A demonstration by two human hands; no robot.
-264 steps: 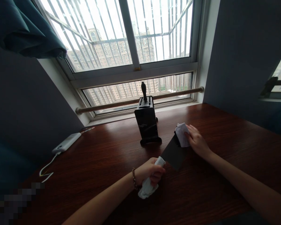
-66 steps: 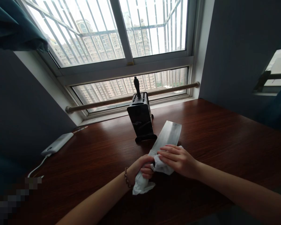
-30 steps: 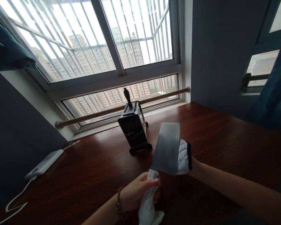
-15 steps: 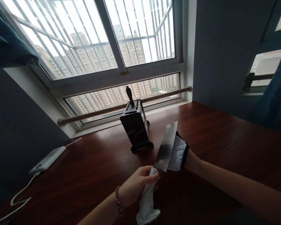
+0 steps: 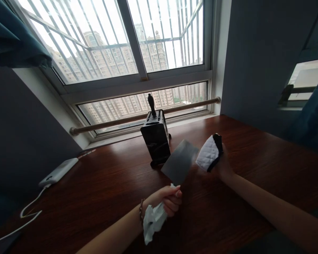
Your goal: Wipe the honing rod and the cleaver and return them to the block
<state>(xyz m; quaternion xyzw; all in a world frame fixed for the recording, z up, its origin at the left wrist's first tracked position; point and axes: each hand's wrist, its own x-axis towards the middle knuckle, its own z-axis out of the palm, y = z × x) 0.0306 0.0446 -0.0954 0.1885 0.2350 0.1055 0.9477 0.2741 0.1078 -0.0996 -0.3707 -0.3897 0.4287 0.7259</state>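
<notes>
Cleaver [image 5: 179, 161] in left grip [image 5: 172, 200], tilted above the worktop [image 5: 243, 155]. Closes round the hidden handle, with a crumpled white wrap [image 5: 153, 220] trailing below. Clasps a dark-edged, quilted white pad [image 5: 208, 154] in right grip [image 5: 224, 165], just beside the cleaver. Past the cleaver, a black knife block [image 5: 155, 143] before the window [image 5: 141, 67].

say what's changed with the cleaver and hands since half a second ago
The right hand has moved right with the white pad, now out from behind the cleaver. The cleaver has turned, showing more of its blade. Unchanged: left hand gripping cleaver and cloth, knife block on the table.
</notes>
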